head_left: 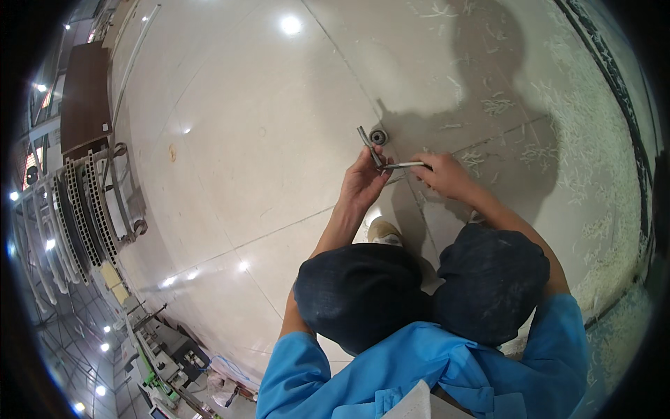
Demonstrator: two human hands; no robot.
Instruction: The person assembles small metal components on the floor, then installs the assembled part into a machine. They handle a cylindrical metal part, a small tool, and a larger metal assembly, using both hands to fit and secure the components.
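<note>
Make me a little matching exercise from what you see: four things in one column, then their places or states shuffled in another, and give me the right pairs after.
Things:
1. Left hand
2. Right hand
3. Small round part
4. Pale shavings

Places or states:
A. On the floor, just beyond the left hand
B. Holding a slender tool
C. Scattered mostly along the picture's right side
D. Holding a short grey metal rod

Right pairs: 1-D, 2-B, 3-A, 4-C
</note>
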